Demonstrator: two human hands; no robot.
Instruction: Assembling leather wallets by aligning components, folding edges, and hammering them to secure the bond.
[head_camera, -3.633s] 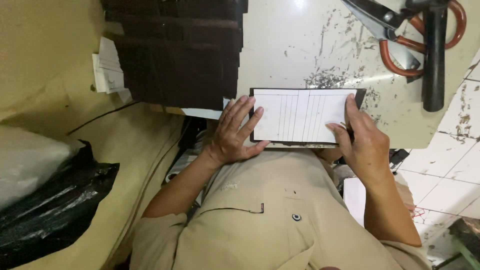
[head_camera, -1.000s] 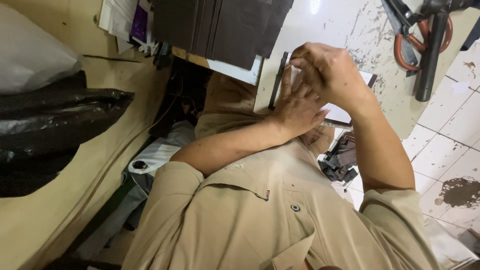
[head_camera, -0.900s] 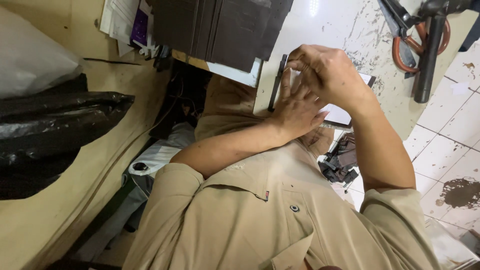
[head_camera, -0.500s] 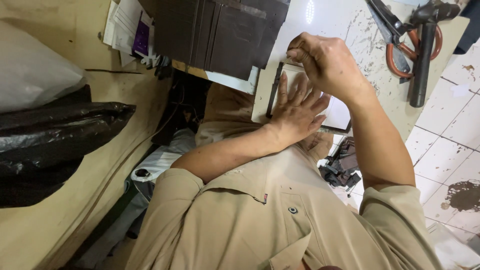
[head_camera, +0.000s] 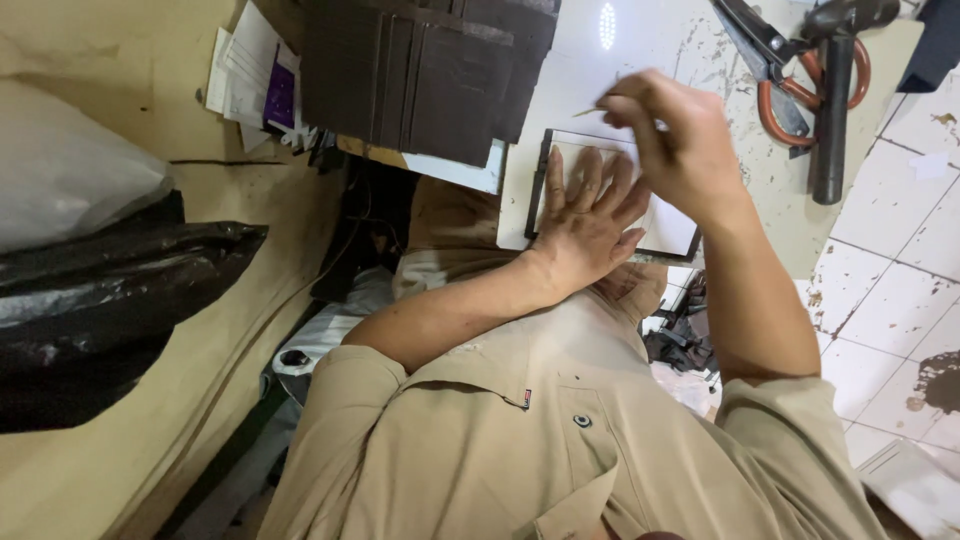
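A flat white card (head_camera: 668, 222) with a dark edge lay on the white table, partly hidden under a flat hand, and a thin little stick (head_camera: 588, 111) was pinched just above its top edge.

Left hand (head_camera: 585, 220): palm down, flat, fingers spread and extended away from the body, thumb out to the side. Left wrist straight; the forearm runs diagonally from the elbow near the torso up to the hand, bare below a rolled tan sleeve.

Right hand (head_camera: 675, 140): raised just above and beyond the left, back of the hand toward the camera, fingers curled in, thumb and forefinger pinched together at the tips (grip detail partly hidden by the knuckles). Right forearm descends steeply toward the shoulder and overlaps the left fingertips.
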